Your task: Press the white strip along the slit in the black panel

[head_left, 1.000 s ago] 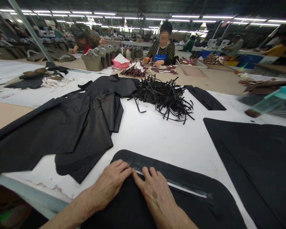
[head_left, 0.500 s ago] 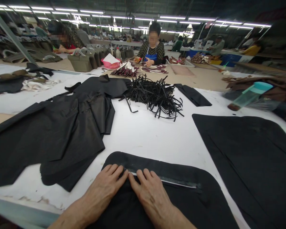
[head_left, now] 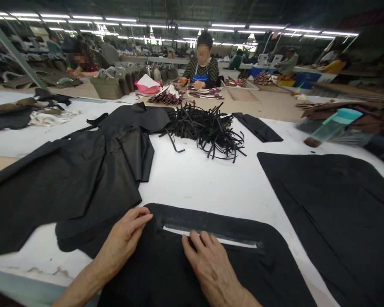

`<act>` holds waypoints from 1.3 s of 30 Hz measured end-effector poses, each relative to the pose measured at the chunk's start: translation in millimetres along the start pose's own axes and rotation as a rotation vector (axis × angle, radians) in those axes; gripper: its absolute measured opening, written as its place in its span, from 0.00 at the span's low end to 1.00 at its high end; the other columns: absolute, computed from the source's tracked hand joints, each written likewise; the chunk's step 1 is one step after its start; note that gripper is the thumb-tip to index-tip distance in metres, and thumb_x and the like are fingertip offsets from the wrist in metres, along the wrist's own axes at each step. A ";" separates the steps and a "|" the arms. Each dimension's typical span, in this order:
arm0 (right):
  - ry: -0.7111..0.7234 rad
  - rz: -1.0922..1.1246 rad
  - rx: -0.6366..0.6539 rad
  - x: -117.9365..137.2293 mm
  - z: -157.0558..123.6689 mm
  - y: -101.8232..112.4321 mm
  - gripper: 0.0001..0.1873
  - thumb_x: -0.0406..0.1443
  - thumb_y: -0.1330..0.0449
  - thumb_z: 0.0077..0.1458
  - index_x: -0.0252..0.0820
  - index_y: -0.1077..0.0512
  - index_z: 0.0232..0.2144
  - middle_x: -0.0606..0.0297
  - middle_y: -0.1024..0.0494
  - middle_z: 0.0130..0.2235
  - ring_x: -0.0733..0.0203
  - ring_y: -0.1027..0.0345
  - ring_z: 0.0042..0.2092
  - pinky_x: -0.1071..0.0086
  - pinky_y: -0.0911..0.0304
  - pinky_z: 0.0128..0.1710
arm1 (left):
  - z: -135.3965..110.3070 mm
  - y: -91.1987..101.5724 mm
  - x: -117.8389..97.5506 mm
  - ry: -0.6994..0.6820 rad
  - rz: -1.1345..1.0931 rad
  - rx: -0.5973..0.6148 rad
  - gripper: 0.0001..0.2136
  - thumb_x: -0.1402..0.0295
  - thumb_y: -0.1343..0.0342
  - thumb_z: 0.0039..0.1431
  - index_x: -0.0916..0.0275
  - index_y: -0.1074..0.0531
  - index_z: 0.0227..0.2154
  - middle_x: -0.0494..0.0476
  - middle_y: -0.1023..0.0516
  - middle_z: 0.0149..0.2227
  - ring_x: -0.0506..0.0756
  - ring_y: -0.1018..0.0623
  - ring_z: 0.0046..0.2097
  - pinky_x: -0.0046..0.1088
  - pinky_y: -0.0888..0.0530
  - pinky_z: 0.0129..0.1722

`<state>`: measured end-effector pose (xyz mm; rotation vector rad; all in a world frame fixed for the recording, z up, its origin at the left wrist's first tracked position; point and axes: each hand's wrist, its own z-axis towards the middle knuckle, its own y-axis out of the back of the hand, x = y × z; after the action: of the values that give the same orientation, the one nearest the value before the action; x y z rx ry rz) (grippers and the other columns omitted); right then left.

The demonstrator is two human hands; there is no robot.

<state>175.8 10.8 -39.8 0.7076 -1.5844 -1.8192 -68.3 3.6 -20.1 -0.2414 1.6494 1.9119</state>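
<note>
A black fabric panel [head_left: 166, 264] with rounded corners lies before me on the white table. Near its upper edge runs a long narrow slit [head_left: 243, 244], through which a white strip shows. My right hand [head_left: 208, 264] rests on the panel just below the slit, its fingers spread and their tips touching the slit's edge. At the panel's upper left corner, my left hand [head_left: 124, 238] lies with fingers stretched to the right, close together. I see nothing held in either hand.
Black fabric pieces [head_left: 70, 179] are heaped at the left. Black strips [head_left: 205, 128] lie in a tangled pile beyond the panel. Another black panel [head_left: 339, 213] is at the right, below a teal-lidded bottle [head_left: 333, 128]. A co-worker [head_left: 203, 64] sits across the table.
My left hand has moved left, off the slit to the panel's corner. My right hand has shifted slightly right and down. More of the slit and its white strip shows.
</note>
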 end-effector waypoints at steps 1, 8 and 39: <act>-0.006 -0.001 -0.008 1.0 0.1 -0.2 0.24 0.25 0.40 0.50 0.37 0.36 0.50 0.56 0.33 0.46 0.50 0.40 0.42 0.60 0.39 0.40 | 1.0 -0.8 -7.8 -0.037 -0.003 0.002 0.16 0.77 0.61 0.61 0.60 0.30 0.43 0.57 0.29 0.45 0.51 0.29 0.47 0.26 0.30 0.47; 0.020 0.020 -0.058 -0.3 -3.2 -1.5 0.24 0.25 0.35 0.47 0.31 0.34 0.47 0.56 0.32 0.44 0.52 0.40 0.41 0.61 0.39 0.41 | -1.8 -38.7 -52.1 -0.346 0.365 0.265 0.22 0.84 0.57 0.50 0.69 0.35 0.49 0.62 0.28 0.49 0.57 0.29 0.50 0.34 0.30 0.51; -0.311 -0.068 -0.056 -45.3 -90.6 14.8 0.24 0.21 0.38 0.44 0.30 0.33 0.47 0.54 0.30 0.43 0.51 0.37 0.44 0.62 0.36 0.46 | -19.2 -63.0 -16.3 -0.477 0.671 -0.049 0.27 0.86 0.60 0.42 0.64 0.28 0.44 0.62 0.25 0.44 0.59 0.24 0.44 0.30 0.23 0.40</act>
<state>274.4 -16.6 -37.7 0.4739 -1.7116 -2.0954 -25.7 -16.5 -68.9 0.7877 1.4473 2.2382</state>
